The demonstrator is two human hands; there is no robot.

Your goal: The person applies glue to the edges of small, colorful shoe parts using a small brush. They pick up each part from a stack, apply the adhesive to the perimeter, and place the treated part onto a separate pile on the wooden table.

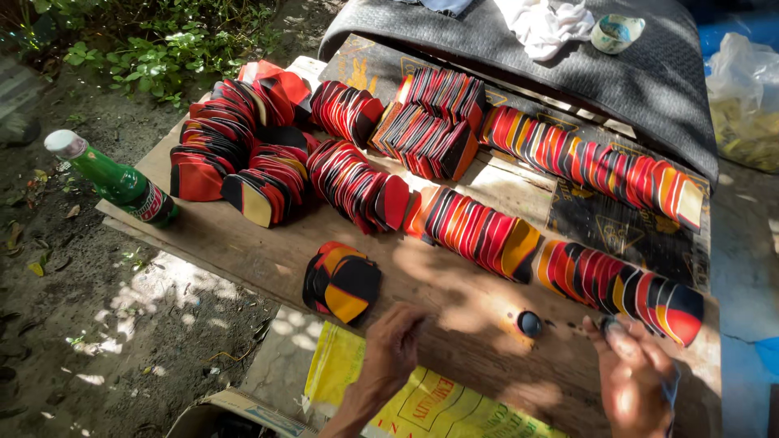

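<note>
Hands first: my left hand (395,345) rests on the near edge of the wooden board (268,251), fingers curled loosely, grasping nothing that I can see. My right hand (631,375) pinches something small and dark at its fingertips, though I cannot tell what it is. A round black cap (530,324) lies between them on the board. Just beyond, the small pile of red, black and yellow cut pieces (342,280) sits loose; a careless sweep of the left wrist could scatter it, or nudge the leaning rows (479,231). The green bottle (114,180) perches at the board's corner.
</note>
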